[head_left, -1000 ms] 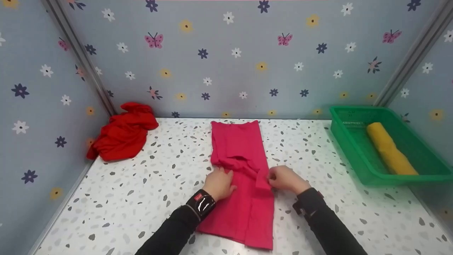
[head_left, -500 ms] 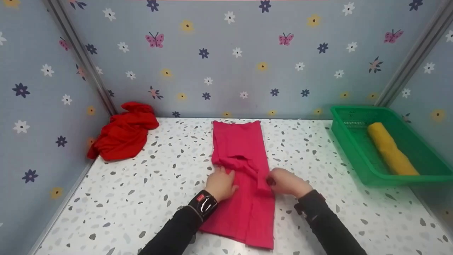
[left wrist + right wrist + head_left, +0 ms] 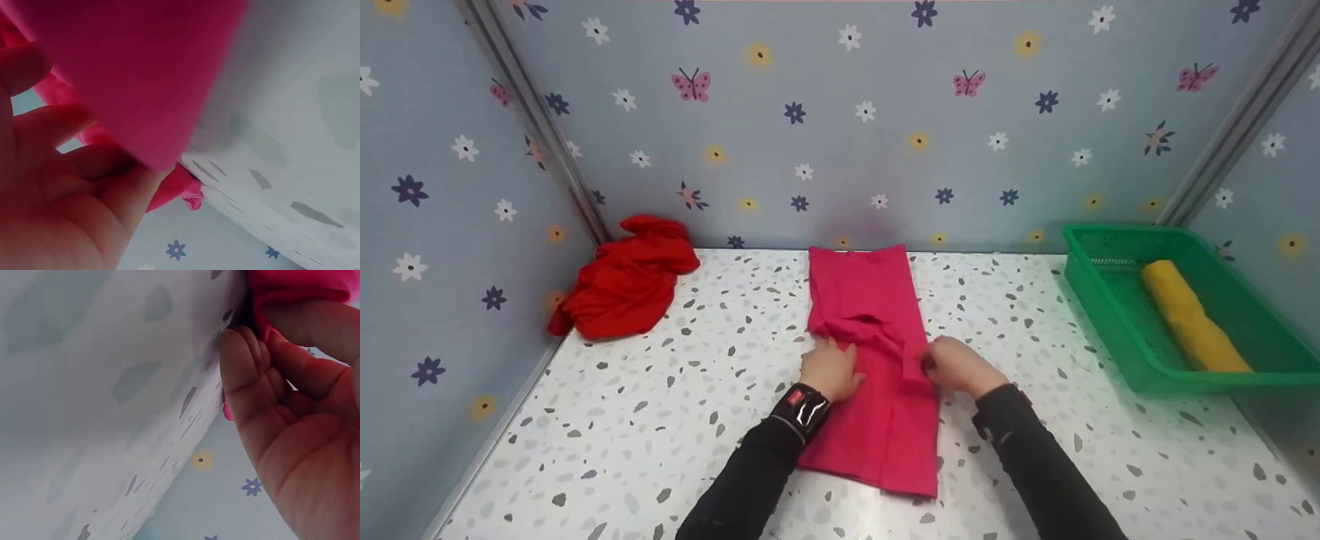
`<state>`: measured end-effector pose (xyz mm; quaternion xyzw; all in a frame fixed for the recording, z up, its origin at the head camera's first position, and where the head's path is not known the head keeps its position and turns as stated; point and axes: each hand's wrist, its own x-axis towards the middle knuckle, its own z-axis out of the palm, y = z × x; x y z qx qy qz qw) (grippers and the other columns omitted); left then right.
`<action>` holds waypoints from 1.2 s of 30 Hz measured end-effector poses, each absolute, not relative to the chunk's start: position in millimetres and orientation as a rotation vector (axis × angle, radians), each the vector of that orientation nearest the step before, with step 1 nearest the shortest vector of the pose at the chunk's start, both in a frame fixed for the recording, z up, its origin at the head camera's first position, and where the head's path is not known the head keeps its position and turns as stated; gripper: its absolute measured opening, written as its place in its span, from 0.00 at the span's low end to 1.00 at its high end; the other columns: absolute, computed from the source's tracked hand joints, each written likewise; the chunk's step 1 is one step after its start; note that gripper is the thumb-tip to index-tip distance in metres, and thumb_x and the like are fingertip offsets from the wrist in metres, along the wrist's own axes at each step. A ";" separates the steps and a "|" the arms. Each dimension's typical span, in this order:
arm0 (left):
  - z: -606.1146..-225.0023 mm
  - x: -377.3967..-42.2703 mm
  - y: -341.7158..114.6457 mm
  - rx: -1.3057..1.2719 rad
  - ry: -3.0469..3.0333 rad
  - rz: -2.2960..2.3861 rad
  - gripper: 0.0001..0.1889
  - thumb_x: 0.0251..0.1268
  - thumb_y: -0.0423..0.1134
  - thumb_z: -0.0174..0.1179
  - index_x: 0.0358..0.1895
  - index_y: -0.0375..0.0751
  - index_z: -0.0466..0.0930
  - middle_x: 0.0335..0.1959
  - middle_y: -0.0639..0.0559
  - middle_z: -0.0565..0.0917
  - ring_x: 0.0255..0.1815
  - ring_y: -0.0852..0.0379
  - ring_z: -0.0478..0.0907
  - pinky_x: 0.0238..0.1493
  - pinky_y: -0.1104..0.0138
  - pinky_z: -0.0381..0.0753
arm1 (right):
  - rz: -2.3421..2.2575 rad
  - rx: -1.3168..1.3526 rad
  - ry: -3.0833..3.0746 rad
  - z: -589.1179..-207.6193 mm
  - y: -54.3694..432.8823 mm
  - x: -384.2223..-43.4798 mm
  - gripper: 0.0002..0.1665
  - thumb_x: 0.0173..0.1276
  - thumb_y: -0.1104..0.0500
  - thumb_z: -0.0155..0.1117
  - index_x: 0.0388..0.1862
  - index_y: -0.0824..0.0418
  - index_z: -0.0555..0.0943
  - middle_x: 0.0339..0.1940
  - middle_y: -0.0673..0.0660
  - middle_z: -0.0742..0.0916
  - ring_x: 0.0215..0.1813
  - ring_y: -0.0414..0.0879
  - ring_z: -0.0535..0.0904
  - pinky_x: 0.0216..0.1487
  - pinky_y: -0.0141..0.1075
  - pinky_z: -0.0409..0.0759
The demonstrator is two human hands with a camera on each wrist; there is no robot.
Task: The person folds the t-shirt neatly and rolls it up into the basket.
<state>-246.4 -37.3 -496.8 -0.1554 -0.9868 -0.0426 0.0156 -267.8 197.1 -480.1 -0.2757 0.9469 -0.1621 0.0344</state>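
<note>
A folded pink garment (image 3: pixel 911 442) lies lengthwise on the speckled table, with a raised, rumpled fold across its middle. My left hand (image 3: pixel 831 370) is at the left end of that fold, its fingers holding the cloth; the fingertips are partly hidden. In the left wrist view, a flap of the garment (image 3: pixel 152 84) hangs over the bent fingers. At the right edge, my right hand (image 3: pixel 962 366) pinches the cloth between thumb and index finger, as the right wrist view shows, while its other fingers (image 3: pixel 242 371) curl near the table.
A crumpled red cloth (image 3: pixel 626 289) sits in the back left corner. On the right stands a green plastic basket (image 3: pixel 1110 330) with a rolled yellow cloth (image 3: pixel 1192 315) in it. Flower-patterned walls (image 3: pixel 840 97) enclose the table (image 3: pixel 712 420) at the back and sides.
The pink garment has slid slightly away from me toward the back wall, and both hands have moved forward with it. The red cloth and basket stay in place.
</note>
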 end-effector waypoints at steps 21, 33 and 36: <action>-485.4 -225.5 -65.1 -0.654 -3.002 -0.218 0.20 0.60 0.47 0.66 0.49 0.36 0.83 0.46 0.35 0.80 0.45 0.37 0.77 0.40 0.48 0.79 | -0.432 -0.886 3.007 -471.6 214.9 -249.2 0.16 0.61 0.70 0.67 0.49 0.64 0.82 0.38 0.59 0.83 0.41 0.54 0.81 0.46 0.47 0.80; -482.1 -169.7 -99.3 -0.884 -2.990 -0.245 0.15 0.56 0.44 0.70 0.41 0.39 0.83 0.35 0.47 0.76 0.36 0.49 0.76 0.36 0.56 0.78 | -0.369 -1.284 2.980 -464.5 227.7 -178.0 0.15 0.55 0.66 0.74 0.43 0.60 0.84 0.36 0.52 0.83 0.41 0.47 0.79 0.42 0.40 0.80; -480.1 -155.9 -109.6 -0.958 -2.972 -0.270 0.11 0.55 0.42 0.71 0.37 0.42 0.82 0.34 0.50 0.76 0.34 0.53 0.75 0.36 0.59 0.77 | -0.340 -1.328 2.942 -465.7 227.1 -163.1 0.14 0.55 0.65 0.74 0.41 0.58 0.84 0.35 0.50 0.82 0.40 0.45 0.78 0.40 0.38 0.80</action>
